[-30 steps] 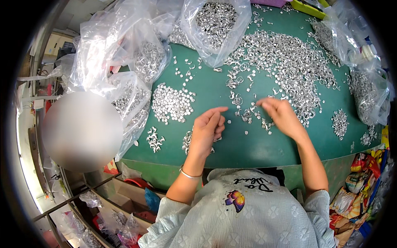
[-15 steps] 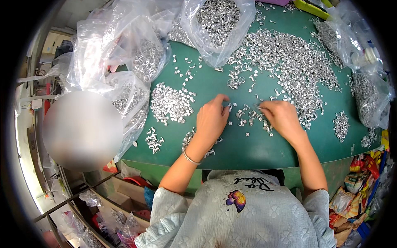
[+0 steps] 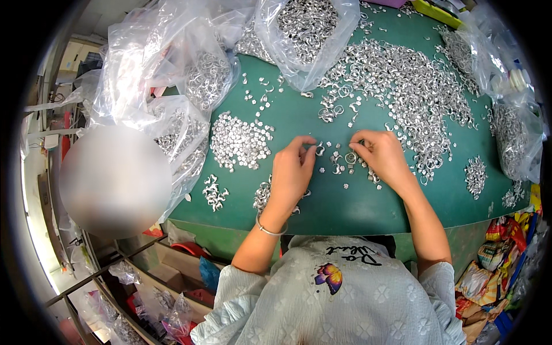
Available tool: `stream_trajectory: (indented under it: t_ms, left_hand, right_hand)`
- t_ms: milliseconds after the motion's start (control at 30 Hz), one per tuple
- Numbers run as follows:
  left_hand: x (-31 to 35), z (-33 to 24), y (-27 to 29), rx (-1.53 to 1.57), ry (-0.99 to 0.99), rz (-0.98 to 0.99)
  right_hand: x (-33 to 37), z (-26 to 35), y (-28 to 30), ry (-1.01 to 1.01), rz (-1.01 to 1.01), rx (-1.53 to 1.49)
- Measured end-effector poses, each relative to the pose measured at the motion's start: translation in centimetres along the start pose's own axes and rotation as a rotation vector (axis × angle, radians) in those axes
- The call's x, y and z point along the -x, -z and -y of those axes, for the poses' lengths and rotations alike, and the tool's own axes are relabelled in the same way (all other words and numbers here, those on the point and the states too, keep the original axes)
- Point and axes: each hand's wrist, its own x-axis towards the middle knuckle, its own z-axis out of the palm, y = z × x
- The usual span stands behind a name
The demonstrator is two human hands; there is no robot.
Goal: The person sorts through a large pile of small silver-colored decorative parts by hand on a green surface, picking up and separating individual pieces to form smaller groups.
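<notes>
One silver metal bangle [image 3: 262, 228] marks the left hand [image 3: 291, 172] in my feed; its fingers curl loosely, thumb and forefinger close together, and I can't tell whether they pinch anything, though a small curved silver metal piece [image 3: 320, 149] sits right by the tips. On the right hand [image 3: 380, 154], thumb and forefinger nearly meet, and again I can't tell if a piece is caught. Between both hands, on the dark green tabletop [image 3: 368, 213], lies the loose scatter of small silver metal rings and studs [image 3: 351, 157], spread thinly enough, I'd judge, for single pieces to be picked out. Left of that scatter is a flat heap of silver flower-shaped pieces [image 3: 238, 141], seemingly grouped by shape to avoid mixing. Beyond the scatter and rightward spreads a broad mass of mixed silver pieces [image 3: 414, 86]; beyond and slightly left stands a clear plastic bag [image 3: 296, 79], its mouth open wide, probably for easy reach.
</notes>
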Motion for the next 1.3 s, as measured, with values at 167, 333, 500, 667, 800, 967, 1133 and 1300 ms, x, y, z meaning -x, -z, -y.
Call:
stream_trajectory:
  t_ms: [167, 333, 500, 667, 800, 967, 1133, 1300]
  left_hand:
    - [1.3, -2.7, -0.2, 1.044, 0.652, 0.412]
    - [1.3, -0.1, -0.4, 0.764, 0.349, 0.204]
    - [-0.6, 0.4, -0.6, -0.124, -0.118, -0.185]
    - [-1.0, 0.2, -0.5, -0.147, -0.010, -0.106]
    - [1.2, -2.0, -1.2, 0.103, -0.116, -0.039]
    - [2.6, -3.9, -3.7, 0.295, -0.280, 0.019]
    - [1.8, -3.1, -1.6, 0.075, -0.007, -0.097]
    - [2.0, -2.1, -2.8, -0.296, -0.122, -0.079]
  right_hand:
    - [1.6, 2.5, 0.5, -0.169, 0.173, -0.496]
    - [1.5, 1.8, 0.4, -0.222, -0.097, -0.411]
    - [1.3, 1.2, 0.7, -0.472, 0.132, -1.105]
    - [1.8, 0.2, 1.4, -0.513, 0.086, -1.357]
    - [3.0, 0.2, 1.3, -0.553, 0.082, -1.377]
    - [4.1, 3.1, 0.1, -0.683, 0.180, -1.347]
    - [4.3, 0.1, 0.7, -0.635, 0.190, -1.547]
    - [3.3, 0.4, 0.0, -0.392, 0.036, -0.772]
